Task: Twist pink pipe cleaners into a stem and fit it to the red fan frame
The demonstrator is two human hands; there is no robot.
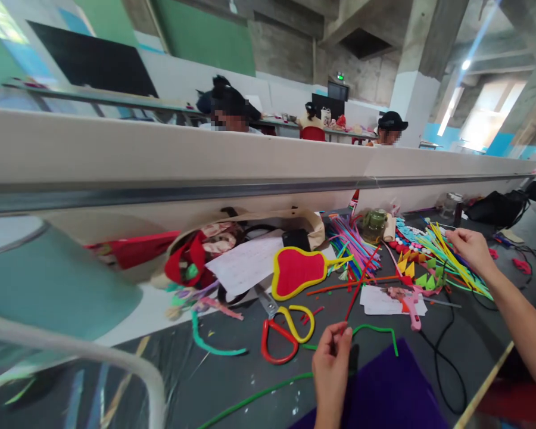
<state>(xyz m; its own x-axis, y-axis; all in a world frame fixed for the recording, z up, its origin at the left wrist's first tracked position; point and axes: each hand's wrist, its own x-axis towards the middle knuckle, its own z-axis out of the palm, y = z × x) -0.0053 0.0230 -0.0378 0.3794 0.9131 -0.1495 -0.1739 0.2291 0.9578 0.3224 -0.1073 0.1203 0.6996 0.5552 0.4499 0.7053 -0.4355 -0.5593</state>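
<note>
My left hand (333,363), at the lower middle, pinches the lower end of a thin red pipe cleaner (362,277) that slants up to the right. Farther right, my right hand (469,247) is closed in a pinch over a bundle of yellow and green pipe cleaners (455,253); what its fingertips hold is too small to make out. A green pipe cleaner (272,387) lies bent on the table beside my left hand. Purple felt (393,387) lies under and right of that hand. Left of it are scissors (279,330) with red and yellow handles and a red shape edged in yellow (298,273).
A pink glue gun (411,310) rests on white paper, its black cable trailing right. Behind are a cloth bag (315,226) and a glass jar (374,225). A lamp (53,298) stands left. People sit beyond the white partition (205,152).
</note>
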